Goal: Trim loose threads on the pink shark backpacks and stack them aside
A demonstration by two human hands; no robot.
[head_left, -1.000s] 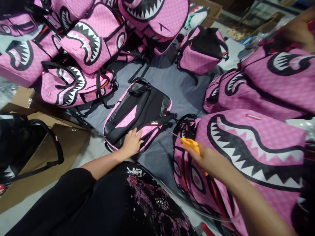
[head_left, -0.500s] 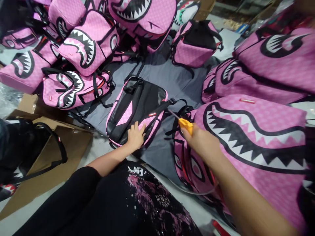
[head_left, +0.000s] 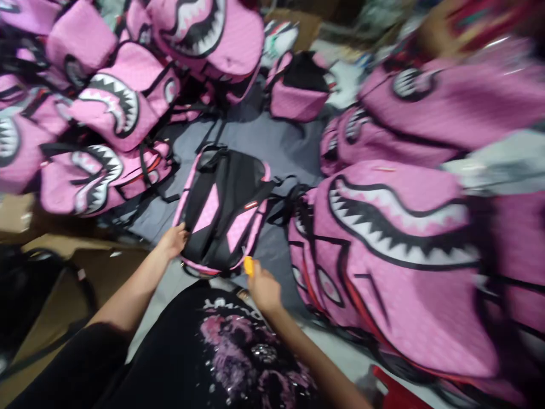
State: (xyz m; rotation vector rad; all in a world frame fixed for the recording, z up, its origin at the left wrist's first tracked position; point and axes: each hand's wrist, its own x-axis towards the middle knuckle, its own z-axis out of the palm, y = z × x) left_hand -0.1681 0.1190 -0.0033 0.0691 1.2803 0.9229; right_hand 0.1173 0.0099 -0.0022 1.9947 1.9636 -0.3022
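A pink backpack (head_left: pixel 223 210) with black back panel and straps is laid face-down on grey cloth (head_left: pixel 276 142); a yellow-handled tool (head_left: pixel 248 265) is held just beside its near edge.

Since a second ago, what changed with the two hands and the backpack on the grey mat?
The left hand slid from the flat back of the pink and black backpack to its lower left edge and seems to grip it. The right hand drew back from the right to the backpack's near edge, keeping the orange-handled tool. The backpack stays on the grey mat, pink shark-mouth backpacks around it.
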